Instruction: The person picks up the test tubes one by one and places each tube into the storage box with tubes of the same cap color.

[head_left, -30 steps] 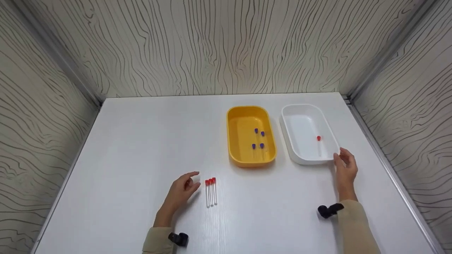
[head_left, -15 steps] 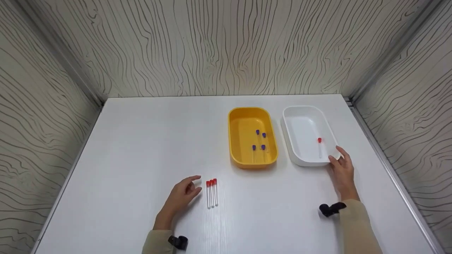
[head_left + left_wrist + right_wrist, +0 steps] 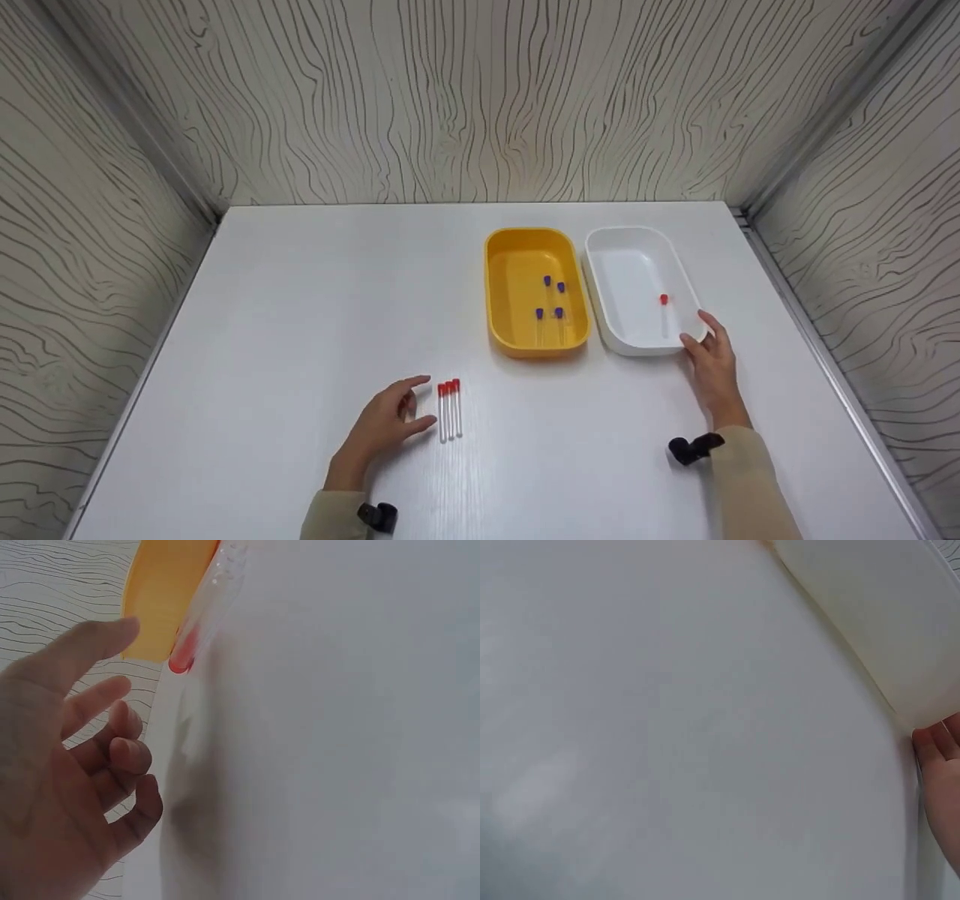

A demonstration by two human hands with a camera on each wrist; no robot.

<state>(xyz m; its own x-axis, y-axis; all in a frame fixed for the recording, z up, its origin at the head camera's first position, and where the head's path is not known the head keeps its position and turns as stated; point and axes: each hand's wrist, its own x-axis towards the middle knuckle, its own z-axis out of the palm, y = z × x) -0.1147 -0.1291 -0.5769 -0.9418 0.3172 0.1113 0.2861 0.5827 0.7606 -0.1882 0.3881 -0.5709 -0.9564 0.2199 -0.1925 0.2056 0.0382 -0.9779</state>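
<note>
Grain-patterned panels (image 3: 450, 97) are enclosing a white tabletop (image 3: 315, 300) on three sides. Two trays are being supported toward its far right. Four blue tubes (image 3: 559, 313) are being contained by the yellow tray (image 3: 536, 350), and one single red tube (image 3: 664, 301) by the white tray (image 3: 630, 274). Trays are standing just beside each other; contact cannot be confirmed. Three red tubes (image 3: 450, 409) are lying nearer the person in a close row, caps pointing away.

Left hand (image 3: 386, 420): being held beside the row, thumb and forefinger spread apart, remaining fingers bent; nothing is being gripped. Right hand (image 3: 712, 364): the white tray's near right corner is being gripped, thumb at the front rim, fingers at the side.

Risks, as judged:
- Yellow tray could be knocked or skewed if the white tray is being pushed further left, so narrow is the gap.
- Single red tube could be set rolling by any jerk or tilt, since only one corner is being held.
- Red tubes could be scattered by a brush of the left thumb; being round and smooth-looking, they are probably being restrained by little besides each other.
</note>
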